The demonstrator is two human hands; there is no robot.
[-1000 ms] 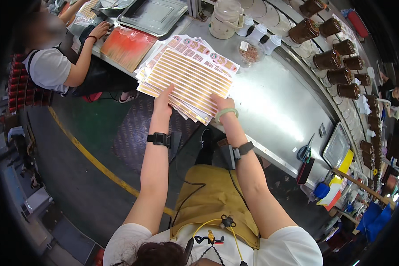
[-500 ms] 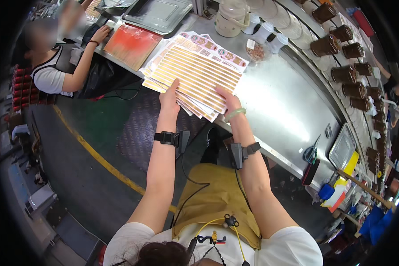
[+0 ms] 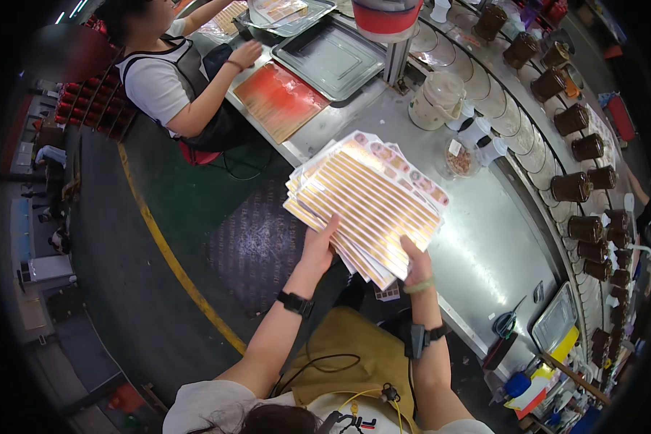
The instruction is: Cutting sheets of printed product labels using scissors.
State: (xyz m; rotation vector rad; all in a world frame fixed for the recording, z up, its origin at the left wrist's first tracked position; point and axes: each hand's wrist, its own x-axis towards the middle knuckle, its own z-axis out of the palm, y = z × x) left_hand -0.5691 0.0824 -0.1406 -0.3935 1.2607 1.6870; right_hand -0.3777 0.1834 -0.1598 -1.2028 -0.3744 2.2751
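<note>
Between my two hands is a stack of printed sheets, the top one marked with gold stripes. Pink and brown printed patterns show on sheets fanned out along the far right side. My left hand grips the near left edge, thumb on top. At the near right corner, my right hand pinches the stack the same way. The fingers under the sheets are hidden. The stack is held tilted over the near edge of the metal table.
A co-worker sits at the far left by a red-stained board and a metal tray. A lidded jug and a plastic tub stand beyond the sheets. Scissors lie at right, near a conveyor carrying brown jars.
My hands have drawn the stack back toward me, away from the board and tray. The view has shifted, showing more of the co-worker and the far table. My grip stays the same.
</note>
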